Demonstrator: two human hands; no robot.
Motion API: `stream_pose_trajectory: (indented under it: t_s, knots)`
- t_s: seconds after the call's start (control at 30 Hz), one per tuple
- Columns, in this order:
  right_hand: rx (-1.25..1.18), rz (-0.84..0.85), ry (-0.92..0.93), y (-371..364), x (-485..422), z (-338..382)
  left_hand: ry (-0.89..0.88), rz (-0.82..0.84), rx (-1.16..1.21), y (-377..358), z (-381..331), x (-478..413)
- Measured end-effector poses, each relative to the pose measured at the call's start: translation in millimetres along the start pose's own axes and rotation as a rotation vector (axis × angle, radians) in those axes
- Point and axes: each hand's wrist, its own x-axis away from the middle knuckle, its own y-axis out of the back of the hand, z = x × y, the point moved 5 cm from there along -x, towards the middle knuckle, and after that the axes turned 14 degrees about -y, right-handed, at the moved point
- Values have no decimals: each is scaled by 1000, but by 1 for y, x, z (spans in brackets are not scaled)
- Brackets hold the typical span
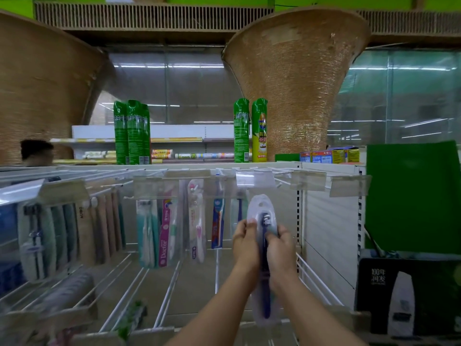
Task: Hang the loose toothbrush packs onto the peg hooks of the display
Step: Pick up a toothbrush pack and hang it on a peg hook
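Clear plastic is what your left hand and right hand both pinch: the toothbrush pack, upright, right of centre. Its hang hole sits below the peg hook. Miss the tip behind the price tag holder and the pack may snag or slip.

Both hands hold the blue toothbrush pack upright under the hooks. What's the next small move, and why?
Probably lift the toothbrush pack slightly up and to the right, so its hang hole meets the tip of the bare peg hook just above. The left hand and right hand grip its sides, which leaves the top end free. The pack sits below the hook row and is not yet hung.
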Motion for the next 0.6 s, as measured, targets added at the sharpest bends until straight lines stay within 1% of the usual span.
stream_pose_trajectory:
  t_s: [0.1,0.3,0.4,0.47,0.6]
  knots:
    - [16,86,20,-14,0,7,-47,-39,-20,9,-1,-10]
    - [-6,112,54,-23,4,10,-167,-37,-55,16,-12,-15]
    - [-4,128,63,-25,5,10,-176,-46,-63,18,-13,-16]
    - [-16,138,47,-28,2,10,-178,-50,-103,19,-12,-20]
    - [-24,161,71,-35,1,17,-185,-53,-192,21,-10,-29]
